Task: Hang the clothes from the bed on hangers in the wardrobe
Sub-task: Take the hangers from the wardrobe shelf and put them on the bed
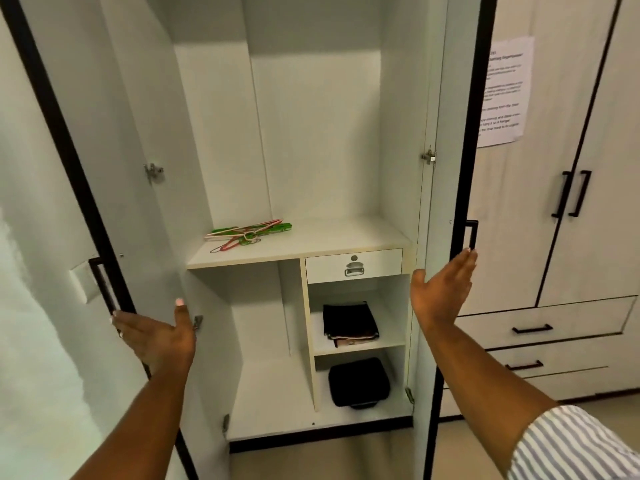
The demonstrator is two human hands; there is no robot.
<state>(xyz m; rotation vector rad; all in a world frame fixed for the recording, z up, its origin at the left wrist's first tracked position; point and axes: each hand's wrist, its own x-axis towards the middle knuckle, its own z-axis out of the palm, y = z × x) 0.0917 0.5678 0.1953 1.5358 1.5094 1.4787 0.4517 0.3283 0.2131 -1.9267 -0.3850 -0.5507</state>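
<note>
So the tall white wardrobe with black edging (311,133) is standing wide open. I'll use the small white drawer with the metal pull (353,266) in the middle of it as my reference point.

The bunch of thin green, red and white hangers (247,233) lies in a loose heap up and left of the drawer, on the wide white shelf (329,237) that runs right over it. Straight below the drawer there's a folded stack of dark cloth (349,322) in a cubby. Below that sits a flat black case (358,382).

The left hand (156,336) is down and left of the drawer, by the white left door (114,133). Its fingers are straight and together, thumb up, holding nothing. The fingertips reach the bottom of the black bar left handle (102,285), but I can't tell if they touch.

The right hand (443,292) is just right of the drawer, palm open, fingers straight and together. The tips are right under the black bar right handle (471,233) on the white right door (440,98), and again I can't tell about contact. A blue-and-white striped sleeve (571,445) shows low and right of the drawer.

Farther right of the drawer is a second white cupboard (554,271), doors closed, with a printed paper sheet (504,91) stuck on it.
</note>
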